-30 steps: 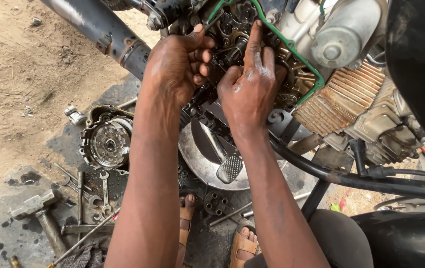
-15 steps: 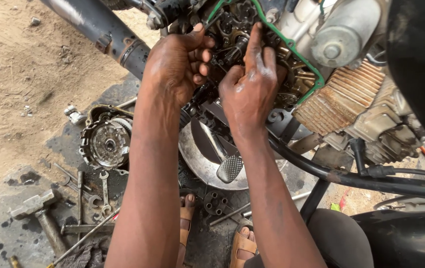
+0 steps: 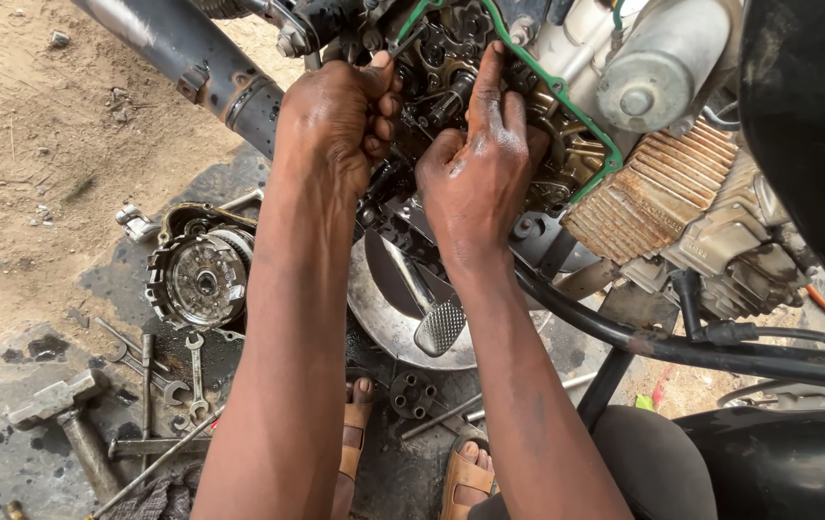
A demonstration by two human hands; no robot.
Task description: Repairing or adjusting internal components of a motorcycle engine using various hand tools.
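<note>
A motorcycle engine with its side cover off shows dark gears ringed by a green gasket. My left hand reaches into the opening from the left, its greasy fingers curled on a small part among the gears. My right hand is beside it, with the index finger stretched up against the gears and the other fingers curled. What it pinches is hidden.
A removed clutch assembly lies on the oily ground at left, with wrenches and a hammer nearby. A metal pan and a foot pedal sit below the engine. The exhaust pipe runs upper left. My sandaled feet are at the bottom.
My right hand has curled most of its fingers in, leaving only the index finger stretched on the gears. My left hand has barely moved.
</note>
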